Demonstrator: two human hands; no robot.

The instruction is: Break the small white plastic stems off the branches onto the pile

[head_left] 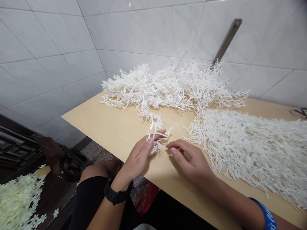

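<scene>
My left hand [139, 155] pinches a small white plastic branched sprig [157, 132] just above the wooden table [112, 126]. My right hand [189, 158] rests beside it with fingers loosely curled and nothing visible in them, its fingertips close to the sprig. A tangled heap of white plastic branches [172, 84] lies at the back of the table. A second pile of straighter white sprigs [251, 150] spreads to the right of my right hand.
White tiled walls enclose the table's back and left. A metal bracket [226, 41] leans on the wall. Pale flower-shaped pieces [19, 199] lie low at left beside dark furniture. A red object [146, 199] sits under the table edge near my knees.
</scene>
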